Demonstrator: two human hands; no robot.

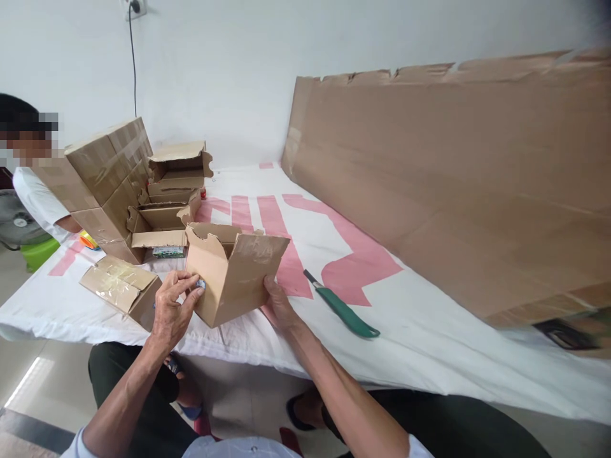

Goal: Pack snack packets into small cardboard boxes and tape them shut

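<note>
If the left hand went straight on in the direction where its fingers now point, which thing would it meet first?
Just past the small bluish piece at its fingertips, the left hand would first meet the side of the open carton, probably at once; any gap is hard to judge.

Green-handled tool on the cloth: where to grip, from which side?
Likely mid-handle on the green-handled tool, from above and the person's side: it lies flat, broad handle angled toward the person, narrow dark tip pointing away. The right hand is nearer but holds the cardboard box.
</note>
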